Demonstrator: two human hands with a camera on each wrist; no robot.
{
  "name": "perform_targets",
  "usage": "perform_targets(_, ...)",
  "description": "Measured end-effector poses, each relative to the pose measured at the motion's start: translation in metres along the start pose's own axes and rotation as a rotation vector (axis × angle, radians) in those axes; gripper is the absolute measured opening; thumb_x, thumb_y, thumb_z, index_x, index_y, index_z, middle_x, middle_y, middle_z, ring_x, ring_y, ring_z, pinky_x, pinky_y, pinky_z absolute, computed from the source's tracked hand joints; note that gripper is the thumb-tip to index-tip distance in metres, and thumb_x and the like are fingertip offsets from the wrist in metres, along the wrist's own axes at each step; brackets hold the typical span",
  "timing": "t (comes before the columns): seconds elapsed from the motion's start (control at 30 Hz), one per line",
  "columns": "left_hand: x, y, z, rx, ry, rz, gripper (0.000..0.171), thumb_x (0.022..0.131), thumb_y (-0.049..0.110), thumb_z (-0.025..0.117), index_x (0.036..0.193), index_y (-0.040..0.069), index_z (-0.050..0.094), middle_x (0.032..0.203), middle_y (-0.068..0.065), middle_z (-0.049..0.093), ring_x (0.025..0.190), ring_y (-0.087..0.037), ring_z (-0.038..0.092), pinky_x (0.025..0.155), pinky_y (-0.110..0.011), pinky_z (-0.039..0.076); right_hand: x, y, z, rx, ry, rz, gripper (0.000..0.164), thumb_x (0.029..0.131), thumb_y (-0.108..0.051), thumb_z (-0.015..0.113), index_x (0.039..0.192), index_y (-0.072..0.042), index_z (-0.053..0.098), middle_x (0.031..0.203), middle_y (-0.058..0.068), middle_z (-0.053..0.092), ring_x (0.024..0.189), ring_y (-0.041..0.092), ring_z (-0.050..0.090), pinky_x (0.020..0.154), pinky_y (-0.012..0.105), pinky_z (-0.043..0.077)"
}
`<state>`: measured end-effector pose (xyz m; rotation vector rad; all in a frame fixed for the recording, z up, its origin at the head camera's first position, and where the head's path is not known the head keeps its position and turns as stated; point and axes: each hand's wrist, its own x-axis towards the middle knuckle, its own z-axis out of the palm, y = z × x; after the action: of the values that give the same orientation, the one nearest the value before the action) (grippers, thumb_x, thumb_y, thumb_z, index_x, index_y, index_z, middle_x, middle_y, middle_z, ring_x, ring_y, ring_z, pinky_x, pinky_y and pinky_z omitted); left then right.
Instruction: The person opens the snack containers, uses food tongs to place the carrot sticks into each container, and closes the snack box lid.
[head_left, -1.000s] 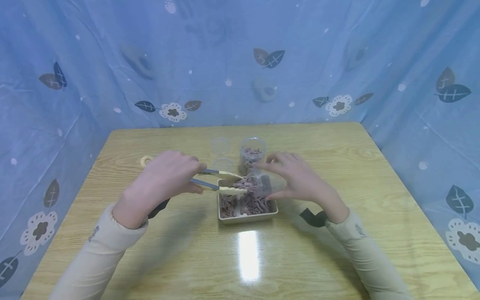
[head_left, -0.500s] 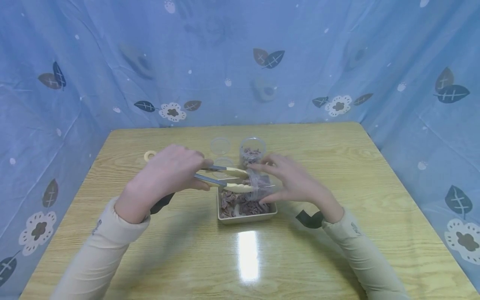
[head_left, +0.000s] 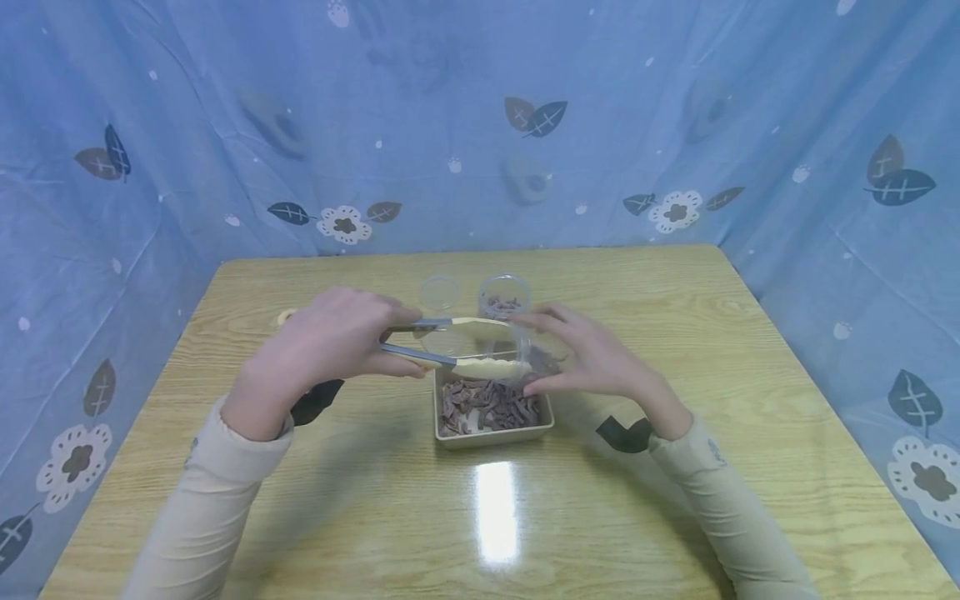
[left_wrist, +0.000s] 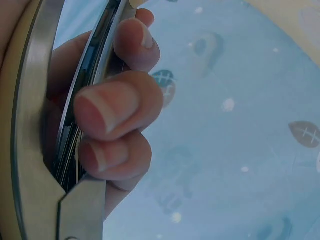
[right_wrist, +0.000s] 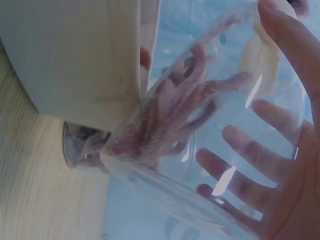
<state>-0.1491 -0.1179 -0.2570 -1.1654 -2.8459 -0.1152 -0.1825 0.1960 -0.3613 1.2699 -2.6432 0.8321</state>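
Observation:
My left hand grips a pair of tongs with metal arms and scalloped cream tips, spread apart. Fingers curl round one metal arm in the left wrist view. The right hand holds a clear plastic jar on its side above the tray, thumb and fingers spread round its wall. Purplish-brown strips lie along the inside of the jar, and a cream tong tip shows at it. Below, a cream rectangular tray holds a heap of similar strips.
Behind the tray stands a second clear jar with strips in it. Two round clear lids lie to its left, the farther lid in plain sight. A cream ring peeks out behind the left hand. Blue patterned curtains surround the wooden table.
The tongs have risen and their tips have spread wider at the jar's mouth. Strips seen between the tips a second ago no longer show there. The jar has lifted and tilted slightly.

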Motion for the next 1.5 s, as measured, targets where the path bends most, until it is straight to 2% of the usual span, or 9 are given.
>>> perform_targets(0.17,-0.008,-0.005,-0.004,0.038,0.023,-0.031,0.04,0.069,0.052,0.074,0.085,0.018,0.062,0.061,0.009,0.048,0.05,-0.007,0.038,0.045,-0.023,0.032,-0.003,0.01,-0.005,0.033,-0.007,0.034,0.087,0.066,-0.053,0.077,0.139,-0.021,0.041,0.13,-0.001,0.048,0.114,0.019,0.05,0.096,0.042,0.044)
perform_targets(0.27,-0.013,-0.008,-0.003,0.031,0.016,-0.047,0.039,0.069,0.051,0.075,0.081,0.018,0.059,0.06,0.008,0.045,0.051,-0.007,0.037,0.045,-0.023,0.031,-0.005,0.015,-0.009,0.073,-0.018,0.094,0.087,0.064,-0.049,0.08,0.137,-0.022,0.042,0.131,-0.003,0.048,0.115,0.017,0.049,0.095,0.044,0.043)
perform_targets(0.43,-0.018,-0.012,0.002,0.037,-0.005,-0.055,0.043,0.066,0.053,0.076,0.085,0.017,0.061,0.061,0.009,0.046,0.051,-0.006,0.039,0.044,-0.023,0.032,-0.01,0.025,-0.013,0.177,-0.007,0.172,0.086,0.062,-0.04,0.084,0.135,-0.018,0.043,0.129,0.0,0.052,0.115,0.019,0.049,0.097,0.046,0.042)
perform_targets(0.67,-0.012,-0.012,0.017,0.096,-0.089,-0.06,0.061,0.062,0.054,0.078,0.106,0.014,0.066,0.074,0.006,0.059,0.056,-0.008,0.048,0.049,-0.028,0.042,-0.017,0.036,-0.019,0.348,-0.015,0.167,0.078,0.069,-0.027,0.082,0.133,-0.018,0.039,0.127,0.006,0.053,0.116,0.024,0.05,0.099,0.047,0.041)
perform_targets(0.83,-0.006,-0.011,0.026,0.115,-0.123,-0.05,0.067,0.059,0.054,0.079,0.11,0.014,0.065,0.082,0.005,0.063,0.059,-0.01,0.053,0.051,-0.029,0.045,-0.02,0.028,-0.027,0.439,-0.04,0.136,0.075,0.072,-0.011,0.079,0.133,-0.006,0.036,0.127,0.018,0.052,0.118,0.033,0.049,0.096,0.051,0.042)
perform_targets(0.93,-0.002,-0.01,0.029,0.126,-0.146,-0.042,0.069,0.058,0.055,0.08,0.113,0.015,0.064,0.088,0.003,0.065,0.06,-0.011,0.054,0.051,-0.029,0.046,-0.021,0.021,-0.032,0.445,-0.054,0.142,0.075,0.072,-0.008,0.079,0.133,-0.002,0.035,0.126,0.021,0.052,0.117,0.036,0.049,0.094,0.053,0.043)
perform_targets(1.07,0.003,-0.008,0.034,0.134,-0.184,-0.03,0.074,0.058,0.053,0.08,0.118,0.015,0.062,0.098,0.001,0.066,0.065,-0.014,0.059,0.057,-0.032,0.05,-0.022,0.017,-0.034,0.44,-0.071,0.153,0.079,0.072,-0.007,0.078,0.136,-0.002,0.031,0.125,0.022,0.05,0.117,0.037,0.049,0.093,0.055,0.043)
perform_targets(1.33,0.012,-0.002,0.04,0.157,-0.196,0.01,0.076,0.055,0.052,0.082,0.117,0.013,0.062,0.089,0.002,0.063,0.059,-0.011,0.053,0.053,-0.027,0.047,-0.022,0.017,-0.034,0.444,-0.1,0.1,0.079,0.071,-0.008,0.079,0.136,-0.001,0.035,0.124,0.023,0.05,0.115,0.041,0.048,0.09,0.054,0.045)
perform_targets(1.5,0.018,0.003,0.042,0.162,-0.246,0.001,0.074,0.057,0.05,0.082,0.118,0.013,0.06,0.096,-0.001,0.064,0.07,-0.016,0.06,0.063,-0.032,0.052,-0.023,0.018,-0.033,0.447,-0.121,0.12,0.08,0.069,-0.009,0.08,0.135,-0.002,0.036,0.125,0.023,0.049,0.115,0.041,0.048,0.091,0.056,0.044)
